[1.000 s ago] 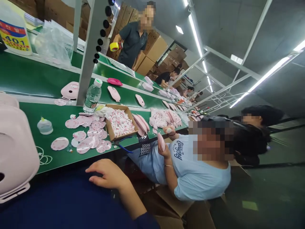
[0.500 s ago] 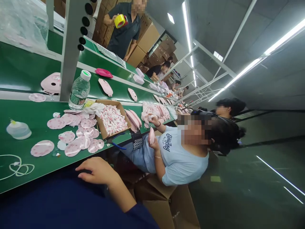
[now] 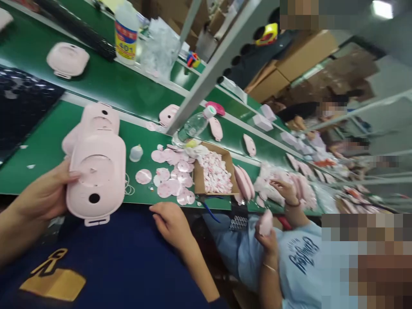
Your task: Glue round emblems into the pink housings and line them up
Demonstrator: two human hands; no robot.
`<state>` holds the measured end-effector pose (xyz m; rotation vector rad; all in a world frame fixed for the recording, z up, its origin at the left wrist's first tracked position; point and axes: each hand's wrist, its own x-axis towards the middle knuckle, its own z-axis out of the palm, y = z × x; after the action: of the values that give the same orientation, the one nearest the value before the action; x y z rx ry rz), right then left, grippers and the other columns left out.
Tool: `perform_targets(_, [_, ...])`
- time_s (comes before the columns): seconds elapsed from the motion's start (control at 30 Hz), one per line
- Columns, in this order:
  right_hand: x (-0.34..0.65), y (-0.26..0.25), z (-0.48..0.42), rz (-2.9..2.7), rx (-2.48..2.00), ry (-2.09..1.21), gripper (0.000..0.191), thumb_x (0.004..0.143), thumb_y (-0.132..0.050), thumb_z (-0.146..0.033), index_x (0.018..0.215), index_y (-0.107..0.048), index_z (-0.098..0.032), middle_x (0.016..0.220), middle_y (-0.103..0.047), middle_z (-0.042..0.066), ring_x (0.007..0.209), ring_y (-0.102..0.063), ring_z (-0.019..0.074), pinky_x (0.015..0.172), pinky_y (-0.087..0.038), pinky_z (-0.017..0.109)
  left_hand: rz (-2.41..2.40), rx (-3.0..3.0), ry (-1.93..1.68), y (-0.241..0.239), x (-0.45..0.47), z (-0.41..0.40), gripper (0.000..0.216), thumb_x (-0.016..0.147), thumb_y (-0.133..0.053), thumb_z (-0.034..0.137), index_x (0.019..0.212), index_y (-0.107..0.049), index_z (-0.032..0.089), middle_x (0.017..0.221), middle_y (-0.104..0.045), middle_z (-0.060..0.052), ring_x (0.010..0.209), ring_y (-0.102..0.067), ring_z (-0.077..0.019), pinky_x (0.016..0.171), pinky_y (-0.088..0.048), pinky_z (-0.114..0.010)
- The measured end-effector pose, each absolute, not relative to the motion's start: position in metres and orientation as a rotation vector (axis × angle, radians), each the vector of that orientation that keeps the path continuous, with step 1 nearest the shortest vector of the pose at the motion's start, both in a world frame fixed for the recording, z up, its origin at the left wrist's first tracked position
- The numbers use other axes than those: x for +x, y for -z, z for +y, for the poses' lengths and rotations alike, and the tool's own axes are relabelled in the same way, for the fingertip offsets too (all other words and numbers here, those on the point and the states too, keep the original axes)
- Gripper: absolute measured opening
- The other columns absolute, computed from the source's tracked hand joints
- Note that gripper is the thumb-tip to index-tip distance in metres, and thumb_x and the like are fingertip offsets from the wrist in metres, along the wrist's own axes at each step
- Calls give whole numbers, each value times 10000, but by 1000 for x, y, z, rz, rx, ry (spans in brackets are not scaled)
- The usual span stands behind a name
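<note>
My left hand (image 3: 43, 195) grips a pink plastic shell (image 3: 95, 180) by its left side, its round recess and small hole facing me. A second pink shell (image 3: 98, 120) lies just behind it on the green table (image 3: 41, 146). My right hand (image 3: 170, 221) rests on my dark blue lap at the table's front edge, fingers loosely curled and empty. Round pink stickers (image 3: 169, 176) lie scattered on the table just beyond it.
A cardboard box of small pink pieces (image 3: 214, 171), a water bottle (image 3: 193, 126), a small glue bottle (image 3: 136, 152) and a grey post (image 3: 206, 73) stand nearby. A co-worker in a light blue shirt (image 3: 299, 262) sits to my right, holding a pink part. More shells lie along the belt.
The view has swung left and down. The pink shell in my left hand has come into full view in front of me. My right hand stays on my lap.
</note>
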<state>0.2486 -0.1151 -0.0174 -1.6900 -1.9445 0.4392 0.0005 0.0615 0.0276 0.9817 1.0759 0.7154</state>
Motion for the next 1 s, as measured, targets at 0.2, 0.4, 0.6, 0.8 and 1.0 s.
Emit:
perform_targets(0.2, [265,7,-86,-1891,-1898,-227,283,977,-459,-136,1061,-718,-211,1029,-761,78,972,-680,209,887,-506,365,1088,691,-798,-30,-12,58,693,608,-858,244,1259,-627,194,1033,-765,-34,919,-678,-265,642,-606,-252])
perform_targets(0.4, [234,30,-27,-2083,-1997,-112,288,926,-660,-276,1203,-682,-201,1196,-729,99,1097,-626,271,927,-435,415,1036,624,-798,-23,-12,48,672,582,-855,213,1208,-611,190,1013,-739,-27,874,-664,-221,686,-598,-246])
perform_targets(0.6, [223,50,-14,-2195,-1942,17,163,923,-595,-132,1006,-734,-155,993,-776,90,883,-661,227,852,-397,386,1009,674,-801,-18,-14,39,698,613,-863,288,1248,-589,196,1154,-723,-60,1120,-646,-304,841,-574,-296])
perform_targets(0.8, [232,40,-23,-2209,-1792,103,130,922,-628,-155,964,-738,-209,1014,-791,35,870,-681,193,863,-411,354,892,761,-802,-14,-11,36,890,592,-864,358,1393,-509,206,1338,-662,-129,1332,-528,-416,1064,-496,-462])
perform_targets(1.0, [222,-34,-43,-1905,-1400,38,191,957,-552,-130,1059,-670,-240,956,-759,45,871,-692,192,793,-495,342,816,942,-706,-14,-6,29,920,692,-832,394,1494,-425,202,1426,-611,-132,1369,-493,-425,1111,-444,-501])
